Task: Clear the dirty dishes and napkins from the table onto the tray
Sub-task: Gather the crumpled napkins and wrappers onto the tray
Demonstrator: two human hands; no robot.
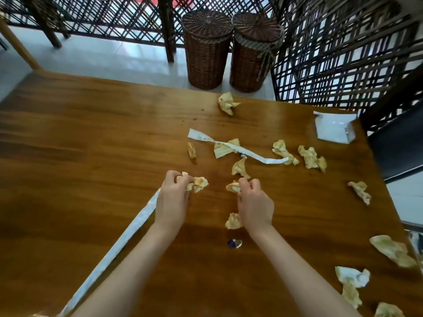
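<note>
Several crumpled, stained napkins lie scattered over the wooden table [80, 138]. My left hand [171, 200] grips a wad of crumpled napkins [198, 183], and a long white paper strip [119, 243] trails from under that hand toward the near left edge. My right hand [255, 202] pinches a small crumpled napkin [232, 186] at its fingertips. Another napkin ball [233, 221] lies just left of my right wrist. A second white paper strip [238, 148] crosses the table's middle among more napkins. No tray or dishes are in view.
A white tissue packet [334, 129] sits at the far right corner. A small blue foil wrapper [234, 243] lies between my forearms. Two lidded wicker baskets [207, 51] stand on the floor beyond the table, by a dark lattice screen. More napkins lie along the right edge [392, 250].
</note>
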